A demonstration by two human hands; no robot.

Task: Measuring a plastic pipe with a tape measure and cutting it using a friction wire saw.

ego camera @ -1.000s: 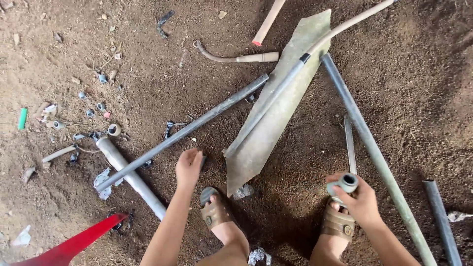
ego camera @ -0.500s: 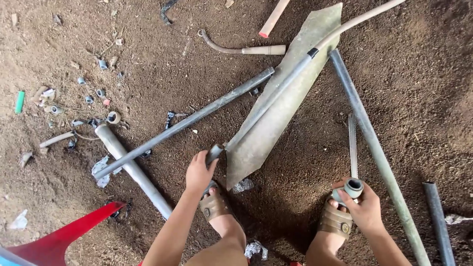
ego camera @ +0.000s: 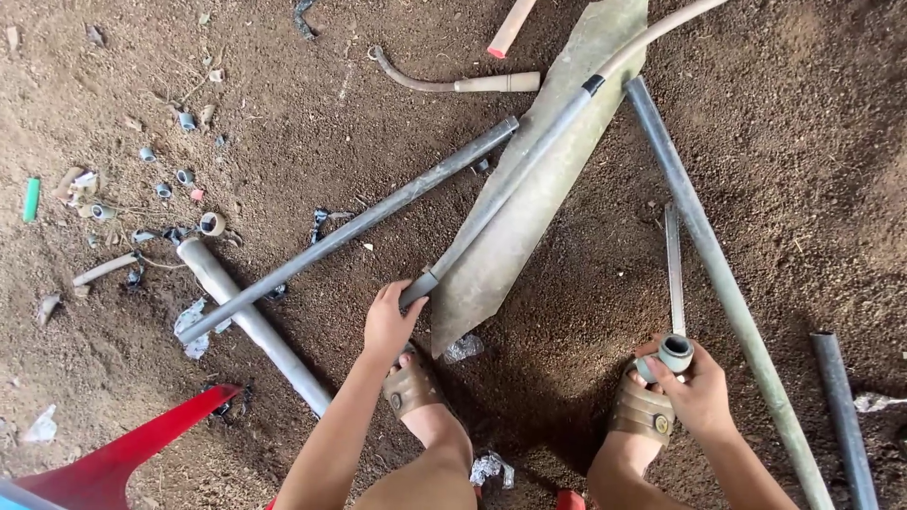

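Note:
My left hand point(ego camera: 389, 321) grips the near end of a grey pipe point(ego camera: 515, 175) that runs up and to the right across a long flat sheet of grey metal point(ego camera: 529, 217). My right hand point(ego camera: 694, 387) holds a short grey pipe fitting point(ego camera: 671, 351) just above my right sandalled foot point(ego camera: 642, 411). My left foot point(ego camera: 411, 387) rests on the dirt right below the left hand. A thin grey strip point(ego camera: 673, 269) lies on the ground just beyond the fitting.
Another long grey pipe point(ego camera: 350, 227) crosses the dirt diagonally over a thicker pale pipe point(ego camera: 250, 316). Two more pipes point(ego camera: 718, 274) point(ego camera: 841, 416) lie at the right. Small fittings and scraps point(ego camera: 179, 175) litter the left. A red plastic piece point(ego camera: 123, 458) is at bottom left; a curved hose point(ego camera: 444, 83) at top.
My left hand moved from the bare dirt to the end of the grey pipe on the metal sheet and took hold of it. My right hand kept hold of the fitting.

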